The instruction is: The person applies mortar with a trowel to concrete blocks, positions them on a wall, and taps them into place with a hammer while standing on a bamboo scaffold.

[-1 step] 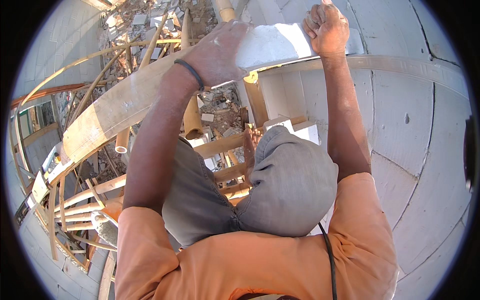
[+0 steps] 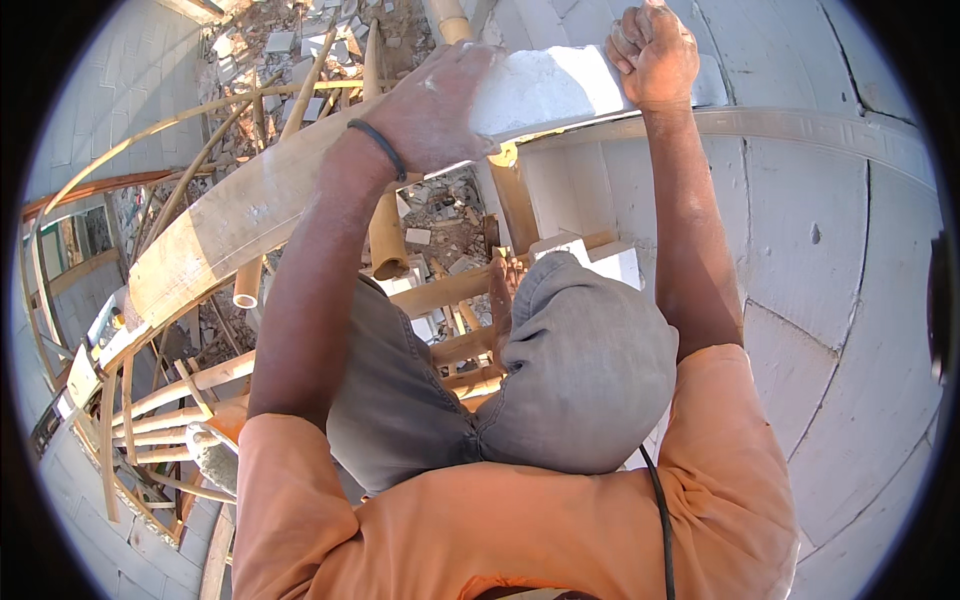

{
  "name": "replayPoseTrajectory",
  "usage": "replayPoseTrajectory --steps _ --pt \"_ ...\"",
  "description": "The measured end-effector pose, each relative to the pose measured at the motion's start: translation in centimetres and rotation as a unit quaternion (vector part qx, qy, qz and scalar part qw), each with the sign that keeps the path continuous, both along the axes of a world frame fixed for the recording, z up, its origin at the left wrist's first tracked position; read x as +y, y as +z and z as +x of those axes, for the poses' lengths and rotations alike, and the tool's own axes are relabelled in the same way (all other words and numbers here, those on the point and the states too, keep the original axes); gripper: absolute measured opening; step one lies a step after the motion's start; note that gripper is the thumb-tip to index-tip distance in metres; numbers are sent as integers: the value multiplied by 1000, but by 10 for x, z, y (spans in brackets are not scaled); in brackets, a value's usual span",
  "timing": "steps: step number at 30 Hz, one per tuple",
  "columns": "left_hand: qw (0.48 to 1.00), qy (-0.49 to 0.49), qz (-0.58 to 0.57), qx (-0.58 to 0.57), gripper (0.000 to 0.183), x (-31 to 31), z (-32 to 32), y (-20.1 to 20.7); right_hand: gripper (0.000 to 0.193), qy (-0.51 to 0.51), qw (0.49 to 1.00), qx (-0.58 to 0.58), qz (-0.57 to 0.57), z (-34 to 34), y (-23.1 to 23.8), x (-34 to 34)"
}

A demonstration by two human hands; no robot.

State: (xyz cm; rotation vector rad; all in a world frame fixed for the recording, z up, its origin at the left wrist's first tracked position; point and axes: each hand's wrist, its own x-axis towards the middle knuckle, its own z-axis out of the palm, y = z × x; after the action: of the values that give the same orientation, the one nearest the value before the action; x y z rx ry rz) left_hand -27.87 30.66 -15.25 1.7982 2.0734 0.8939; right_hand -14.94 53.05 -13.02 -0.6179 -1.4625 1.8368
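Observation:
A white block [image 2: 548,88] with a sunlit patch lies lengthwise along the top of the wall, in line with a long wooden plank [image 2: 215,235]. My left hand [image 2: 437,108], dusty and with a dark band at the wrist, wraps over the block's left end; its far fingertips are hidden. Close to the block's right end my right hand [image 2: 655,58] is closed, fingers curled in. Whatever it may hold is hidden, and the top of the frame cuts close to it.
A white block wall [image 2: 800,230] rises on the right. Bamboo poles [image 2: 388,240] and wooden crosspieces [image 2: 455,292] make a scaffold below, where my bare foot [image 2: 500,300] rests. Rubble [image 2: 290,45] covers the ground far beneath. An orange-and-grey container [image 2: 213,450] stands at the lower left.

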Motion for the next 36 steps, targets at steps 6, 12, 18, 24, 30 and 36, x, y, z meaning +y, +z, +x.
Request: replayPoseTrajectory --steps 6,12,18,24,30,36 --pt "991 -5 -69 -114 94 -13 -18 6 37 7 999 -23 -38 3 14 10" --pt "991 6 -79 -108 91 -27 -27 2 37 -41 999 23 11 -22 24 -25" --pt "996 2 -56 -76 87 -20 -22 -3 29 3 995 92 -43 -23 84 -95" --pt "990 0 -66 -121 91 -18 -19 5 34 -10 754 -297 586 -26 -80 -48" --pt "951 -29 31 -307 88 -40 -53 -7 39 80 995 -40 -45 -39 3 -88" --pt "991 8 -79 -107 90 -14 -16 19 38 71 995 -13 -75 -44 11 -84"
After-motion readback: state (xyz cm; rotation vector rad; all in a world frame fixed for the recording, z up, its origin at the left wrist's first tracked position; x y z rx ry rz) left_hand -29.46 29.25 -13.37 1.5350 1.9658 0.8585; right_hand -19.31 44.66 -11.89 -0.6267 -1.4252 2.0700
